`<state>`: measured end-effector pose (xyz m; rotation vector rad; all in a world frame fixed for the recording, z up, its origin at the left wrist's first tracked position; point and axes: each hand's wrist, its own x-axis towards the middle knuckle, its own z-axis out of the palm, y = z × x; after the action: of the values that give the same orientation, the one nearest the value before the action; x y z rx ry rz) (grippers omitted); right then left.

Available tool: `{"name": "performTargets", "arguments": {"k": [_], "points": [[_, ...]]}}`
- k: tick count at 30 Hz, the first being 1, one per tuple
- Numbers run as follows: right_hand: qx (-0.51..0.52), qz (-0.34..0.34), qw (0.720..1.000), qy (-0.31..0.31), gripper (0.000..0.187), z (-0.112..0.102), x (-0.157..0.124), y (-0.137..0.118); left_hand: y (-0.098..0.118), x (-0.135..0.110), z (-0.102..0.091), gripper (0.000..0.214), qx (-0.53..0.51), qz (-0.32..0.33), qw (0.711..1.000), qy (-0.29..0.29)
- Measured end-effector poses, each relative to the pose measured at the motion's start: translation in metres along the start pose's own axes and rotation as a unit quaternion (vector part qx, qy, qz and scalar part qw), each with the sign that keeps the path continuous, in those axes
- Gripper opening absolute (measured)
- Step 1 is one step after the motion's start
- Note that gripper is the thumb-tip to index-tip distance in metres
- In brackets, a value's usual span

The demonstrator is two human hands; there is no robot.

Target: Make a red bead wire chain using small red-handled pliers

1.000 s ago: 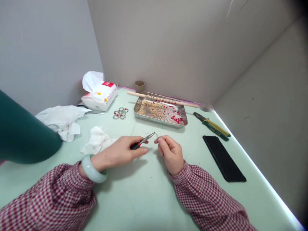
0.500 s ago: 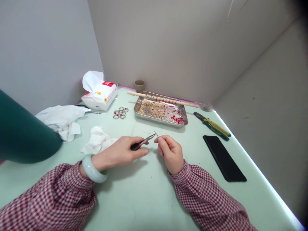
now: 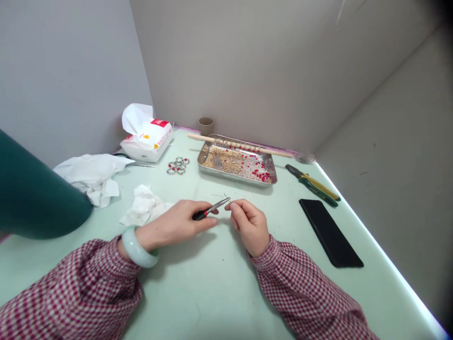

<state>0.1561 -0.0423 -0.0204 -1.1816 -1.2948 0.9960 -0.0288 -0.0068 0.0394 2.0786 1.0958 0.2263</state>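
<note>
My left hand [image 3: 175, 224] is closed round small pliers [image 3: 211, 208] with a red and black handle; the metal jaws point right. My right hand [image 3: 249, 223] is closed in a pinch on a thin wire piece [image 3: 226, 197] that meets the plier jaws. Both hands rest on the pale green table [image 3: 212, 283], fingertips nearly touching. A pale green bangle [image 3: 136, 248] sits on my left wrist. Both sleeves are red-checked.
A metal tray [image 3: 236, 165] of gold and red beads stands behind the hands, a wooden stick [image 3: 240, 145] across it. Green-yellow pliers [image 3: 313, 185] and a black phone [image 3: 331, 232] lie right. Crumpled tissues [image 3: 143, 208], a tissue pack [image 3: 146, 139], rings [image 3: 178, 165], a cup [image 3: 205, 126] lie left and behind.
The plier jaws and my right fingertips have closed in on each other slightly; otherwise the hands stay in place.
</note>
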Motion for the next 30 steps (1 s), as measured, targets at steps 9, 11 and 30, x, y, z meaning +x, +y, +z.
{"name": "performTargets", "arguments": {"k": [9, 11, 30], "points": [[-0.017, -0.012, 1.0, -0.01, 0.023, 0.0013, -0.0007, 0.0011, 0.0038, -0.0005, -0.0018, 0.032, -0.061, -0.007, 0.998, -0.033], [-0.015, -0.009, 1.0, -0.012, 0.023, 0.0014, -0.0012, 0.0015, 0.0044, -0.0013, -0.0019, 0.032, -0.068, -0.011, 0.997, -0.031], [0.002, -0.007, 1.0, -0.005, 0.019, 0.0017, -0.0003, 0.0025, 0.0009, -0.0007, 0.002, 0.036, -0.01, 0.011, 1.0, -0.015]]}}
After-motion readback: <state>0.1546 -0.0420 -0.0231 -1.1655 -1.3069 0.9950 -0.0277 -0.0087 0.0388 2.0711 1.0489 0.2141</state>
